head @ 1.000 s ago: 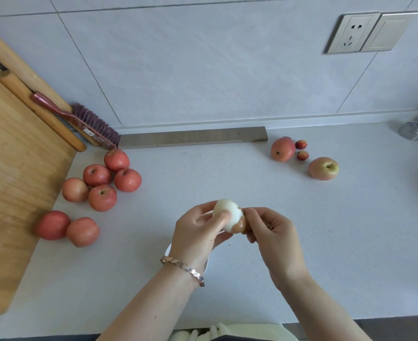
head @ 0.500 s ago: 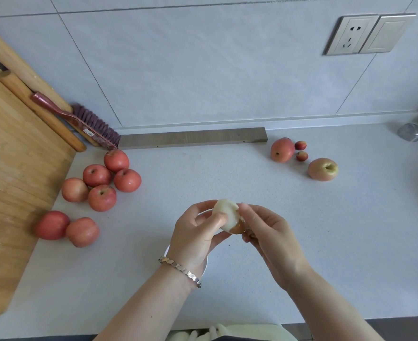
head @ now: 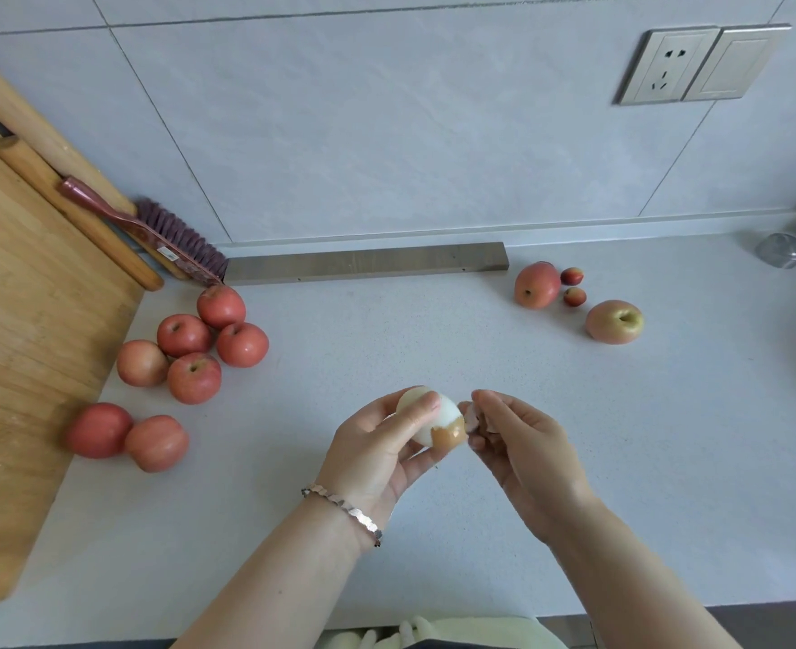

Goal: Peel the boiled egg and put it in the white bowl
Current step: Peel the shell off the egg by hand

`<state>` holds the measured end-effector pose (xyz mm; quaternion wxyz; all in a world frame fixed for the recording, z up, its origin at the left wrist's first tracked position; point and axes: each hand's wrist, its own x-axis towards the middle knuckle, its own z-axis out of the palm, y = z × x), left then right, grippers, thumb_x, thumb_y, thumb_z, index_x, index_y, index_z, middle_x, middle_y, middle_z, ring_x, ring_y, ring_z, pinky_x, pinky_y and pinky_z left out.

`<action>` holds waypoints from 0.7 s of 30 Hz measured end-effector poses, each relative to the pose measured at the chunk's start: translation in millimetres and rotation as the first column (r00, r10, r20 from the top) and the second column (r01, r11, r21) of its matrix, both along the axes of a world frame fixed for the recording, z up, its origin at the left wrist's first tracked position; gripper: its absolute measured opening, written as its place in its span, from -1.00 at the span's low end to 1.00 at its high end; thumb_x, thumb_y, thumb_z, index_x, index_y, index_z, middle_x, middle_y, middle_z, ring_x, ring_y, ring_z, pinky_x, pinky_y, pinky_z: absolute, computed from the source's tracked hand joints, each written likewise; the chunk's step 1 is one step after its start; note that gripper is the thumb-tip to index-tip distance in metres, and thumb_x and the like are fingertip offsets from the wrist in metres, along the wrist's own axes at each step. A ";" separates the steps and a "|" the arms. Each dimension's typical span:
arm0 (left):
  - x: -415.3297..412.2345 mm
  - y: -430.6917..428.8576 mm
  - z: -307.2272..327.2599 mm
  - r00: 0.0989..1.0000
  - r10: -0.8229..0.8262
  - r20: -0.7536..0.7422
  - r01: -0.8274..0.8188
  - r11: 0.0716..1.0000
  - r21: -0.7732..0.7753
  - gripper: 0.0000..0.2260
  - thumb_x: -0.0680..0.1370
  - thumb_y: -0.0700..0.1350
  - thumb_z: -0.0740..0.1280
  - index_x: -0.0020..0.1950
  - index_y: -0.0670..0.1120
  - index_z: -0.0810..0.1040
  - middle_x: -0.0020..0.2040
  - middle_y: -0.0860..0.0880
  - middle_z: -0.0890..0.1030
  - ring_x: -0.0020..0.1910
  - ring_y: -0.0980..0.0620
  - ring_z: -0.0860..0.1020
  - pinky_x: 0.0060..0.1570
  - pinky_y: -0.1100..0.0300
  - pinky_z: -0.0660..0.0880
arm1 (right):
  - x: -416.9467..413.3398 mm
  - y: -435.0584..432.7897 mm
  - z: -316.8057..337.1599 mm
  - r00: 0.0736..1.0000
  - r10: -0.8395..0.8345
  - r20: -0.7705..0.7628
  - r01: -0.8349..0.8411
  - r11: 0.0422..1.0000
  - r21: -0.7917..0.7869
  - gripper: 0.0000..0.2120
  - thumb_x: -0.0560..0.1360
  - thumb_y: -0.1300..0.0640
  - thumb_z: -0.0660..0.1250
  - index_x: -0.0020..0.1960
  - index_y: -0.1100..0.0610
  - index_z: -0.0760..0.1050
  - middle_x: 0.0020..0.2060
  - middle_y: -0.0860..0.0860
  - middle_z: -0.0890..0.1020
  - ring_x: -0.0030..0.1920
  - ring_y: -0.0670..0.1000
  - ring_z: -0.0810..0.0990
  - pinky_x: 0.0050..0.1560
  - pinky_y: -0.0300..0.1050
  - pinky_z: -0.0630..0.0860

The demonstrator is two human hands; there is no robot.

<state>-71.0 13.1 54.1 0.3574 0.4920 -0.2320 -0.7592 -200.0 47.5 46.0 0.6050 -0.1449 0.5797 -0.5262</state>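
Note:
My left hand (head: 377,454) grips the boiled egg (head: 436,421) above the counter, thumb across its top. Most of the egg is bare and white; a brown patch of shell clings to its lower right end. Just to the right, my right hand (head: 522,442) pinches a torn-off piece of shell (head: 472,418) between thumb and fingers, a small gap away from the egg. The white bowl is hidden under my left hand.
Several red apples (head: 194,344) lie on the left of the counter beside a wooden cutting board (head: 21,367). A brush (head: 152,231) and rolling pin lean at the back left. More fruit (head: 614,320) sits at the back right, near a metal strip (head: 363,263).
My right hand has pulled a piece of shell off the egg and drawn slightly away to the right. The egg has turned in my left hand, showing the remaining brown shell.

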 end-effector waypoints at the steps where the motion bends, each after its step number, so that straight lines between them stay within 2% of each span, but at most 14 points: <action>1: 0.9 -1.0 1.2 0.999 0.015 -0.046 -0.014 1.000 0.012 -0.67 0.19 -0.12 0.44 -0.11 -0.22 0.58 -0.30 -0.08 0.69 -0.32 0.03 0.66 -0.31 0.22 0.62 | -2.8 0.7 -0.4 0.999 -0.005 0.035 0.004 1.000 0.013 -0.87 0.49 0.28 0.25 -0.19 0.21 0.54 -0.32 0.04 0.62 -0.39 -0.11 0.56 -0.27 -0.30 0.52; 3: 2.3 -2.5 1.9 0.997 0.033 -0.073 -0.031 0.999 0.017 -0.78 0.27 -0.16 0.42 -0.12 -0.20 0.57 -0.36 -0.05 0.68 -0.37 0.07 0.66 -0.27 0.22 0.63 | -5.7 2.7 -0.1 0.997 0.008 0.082 -0.009 1.000 0.016 -0.86 0.47 0.36 0.23 -0.10 0.22 0.53 -0.28 0.07 0.64 -0.33 -0.10 0.62 -0.31 -0.31 0.53; 6: 2.7 -2.5 0.3 0.999 0.032 -0.037 -0.032 0.999 -0.015 -0.81 0.37 -0.23 0.38 -0.03 -0.17 0.56 -0.18 -0.11 0.65 -0.29 0.04 0.67 -0.19 0.20 0.64 | -4.7 4.5 2.3 0.989 0.082 0.127 -0.086 0.996 0.026 -0.85 0.50 0.26 0.23 -0.03 0.25 0.56 -0.42 0.04 0.62 -0.38 -0.08 0.59 -0.33 -0.29 0.52; 8: 1.7 -1.5 -1.4 0.999 0.035 0.015 -0.034 0.997 -0.065 -0.76 0.35 -0.23 0.41 0.00 -0.15 0.55 -0.08 -0.17 0.62 -0.14 -0.06 0.64 -0.11 0.17 0.63 | -2.2 4.4 5.2 0.982 0.145 0.117 -0.149 0.988 0.027 -0.77 0.50 0.12 0.25 -0.09 0.26 0.60 -0.44 0.05 0.57 -0.41 -0.08 0.55 -0.34 -0.28 0.50; 10: -0.3 0.0 -2.1 0.993 0.067 0.099 -0.051 0.986 -0.161 -0.73 0.30 -0.22 0.49 -0.05 -0.10 0.56 -0.06 -0.17 0.61 -0.08 -0.09 0.61 -0.08 0.17 0.63 | 0.4 4.3 6.5 0.980 0.181 0.082 -0.183 0.983 0.020 -0.73 0.42 0.00 0.30 -0.25 0.19 0.60 -0.41 0.06 0.56 -0.41 -0.08 0.52 -0.33 -0.29 0.49; 12: -2.3 1.0 -2.4 0.975 0.112 0.194 -0.059 0.964 -0.258 -0.72 0.20 -0.16 0.48 -0.11 -0.03 0.57 -0.09 -0.09 0.63 -0.10 -0.02 0.61 -0.04 0.14 0.61 | 2.8 4.5 7.4 0.976 0.210 0.056 -0.211 0.977 0.009 -0.73 0.32 -0.06 0.33 -0.34 0.13 0.60 -0.41 0.05 0.59 -0.38 -0.07 0.51 -0.30 -0.30 0.50; 14: -3.0 2.3 -2.2 0.958 0.121 0.260 -0.033 0.947 -0.320 -0.72 0.18 -0.11 0.45 -0.13 0.03 0.58 -0.09 -0.02 0.64 -0.16 0.08 0.64 0.02 0.09 0.58 | 4.7 4.9 6.7 0.976 0.213 0.045 -0.213 0.977 -0.005 -0.75 0.37 -0.03 0.33 -0.29 0.14 0.63 -0.41 0.04 0.61 -0.38 -0.08 0.51 -0.30 -0.31 0.51; 17: -2.2 2.9 -2.4 0.943 0.111 0.314 0.009 0.934 -0.356 -0.73 0.23 -0.11 0.47 -0.11 0.05 0.58 -0.07 0.03 0.64 -0.23 0.20 0.65 -0.03 0.13 0.61 | 5.2 4.8 5.0 0.988 0.156 0.011 -0.156 0.988 -0.020 -0.79 0.47 0.09 0.29 -0.17 0.18 0.64 -0.41 0.04 0.61 -0.38 -0.10 0.53 -0.30 -0.32 0.51; 19: -2.1 2.2 -2.6 0.955 0.121 0.272 -0.019 0.936 -0.351 -0.76 0.30 -0.22 0.49 -0.10 -0.01 0.58 -0.07 0.01 0.62 -0.27 0.25 0.64 -0.14 0.21 0.63 | 4.7 5.0 4.9 0.992 0.123 0.007 -0.123 0.992 -0.039 -0.81 0.47 0.13 0.29 -0.15 0.19 0.64 -0.41 0.04 0.61 -0.36 -0.10 0.56 -0.30 -0.32 0.52; 21: -2.7 1.8 -2.7 0.968 0.130 0.213 -0.053 0.941 -0.335 -0.76 0.30 -0.26 0.49 -0.10 -0.05 0.58 -0.07 -0.03 0.62 -0.26 0.21 0.65 -0.24 0.28 0.61 | 4.6 5.1 5.5 0.994 0.109 0.022 -0.108 0.993 -0.055 -0.82 0.47 0.16 0.29 -0.12 0.22 0.63 -0.41 0.04 0.60 -0.37 -0.11 0.57 -0.30 -0.33 0.52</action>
